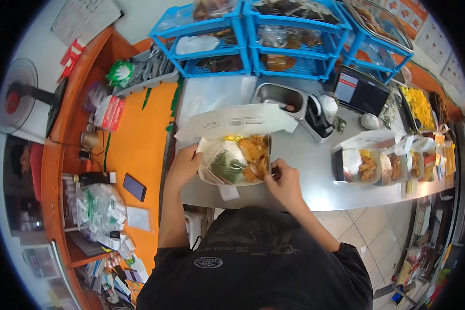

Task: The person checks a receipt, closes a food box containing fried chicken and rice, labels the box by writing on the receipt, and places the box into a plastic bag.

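Note:
A white paper takeaway box (207,176) with its printed lid (252,118) raised faces me over the steel counter. Inside are pieces of fried chicken (254,149), a bit of yellow food (232,138) and a clear packet of green leaves (226,166) lying over something white. My left hand (184,164) grips the box's left wall, thumb at the rim. On the opposite side my right hand (285,180) pinches the lower right edge. A small white paper slip (229,192) shows beneath the near side of the box.
More open food boxes (358,164) line the counter's right side. Behind stand a steel pan (281,97), a black device (318,120), a dark screen (360,91) and blue racks (290,50) of packets. A phone (134,187) rests on the orange surface (139,135) at left.

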Available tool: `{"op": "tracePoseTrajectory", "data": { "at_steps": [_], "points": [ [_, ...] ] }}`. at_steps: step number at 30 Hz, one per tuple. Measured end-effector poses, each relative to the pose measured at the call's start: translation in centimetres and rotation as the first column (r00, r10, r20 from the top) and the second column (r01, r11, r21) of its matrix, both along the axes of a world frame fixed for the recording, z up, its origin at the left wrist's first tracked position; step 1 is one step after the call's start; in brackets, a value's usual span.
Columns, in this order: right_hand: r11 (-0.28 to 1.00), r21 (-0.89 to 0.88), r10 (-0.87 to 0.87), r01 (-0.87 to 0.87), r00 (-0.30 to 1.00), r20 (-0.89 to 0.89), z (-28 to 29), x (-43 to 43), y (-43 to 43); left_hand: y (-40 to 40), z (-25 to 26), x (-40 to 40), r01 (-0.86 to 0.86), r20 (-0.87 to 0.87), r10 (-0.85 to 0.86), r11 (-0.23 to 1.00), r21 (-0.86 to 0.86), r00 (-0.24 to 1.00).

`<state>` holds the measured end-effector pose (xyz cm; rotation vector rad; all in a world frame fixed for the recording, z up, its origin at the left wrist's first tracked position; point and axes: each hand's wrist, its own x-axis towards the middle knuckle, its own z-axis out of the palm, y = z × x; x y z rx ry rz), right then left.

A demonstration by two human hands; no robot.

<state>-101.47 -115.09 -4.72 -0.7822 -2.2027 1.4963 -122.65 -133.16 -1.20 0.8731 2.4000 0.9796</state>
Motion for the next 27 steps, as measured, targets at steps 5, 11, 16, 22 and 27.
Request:
{"op": "tracePoseTrajectory", "data": {
  "at_steps": [5,11,16,22,27],
  "points": [
    [0.963,0.147,0.196,-0.228,0.959,0.205,-1.2,-1.9,-3.0,-5.1,-4.2,-3.2,-0.043,0.14,0.064,0.988,-0.149,0.988],
    [0.769,0.556,-0.069,0.315,0.906,-0.417,5.5,-8.1,1.5,-0.3,1.8,-4.7,0.054,-0.509,0.192,0.901,0.43,0.839],
    [0.919,0.385,0.188,-0.091,0.956,-0.223,3.4,-9.9,2.1,0.9,1.0,-5.9,0.24,-0.389,-0.086,0.898,0.369,0.917],
    [0.946,0.287,0.27,-0.151,0.855,-0.442,2.6,-9.6,3.3,-0.4,-0.9,-7.6,0.366,-0.381,-0.192,0.808,0.462,0.904],
    [0.953,0.237,0.279,-0.188,0.849,-0.448,3.6,-9.5,3.5,0.0,0.5,-7.1,0.283,-0.141,-0.246,0.802,0.526,0.959]
  ]
}}
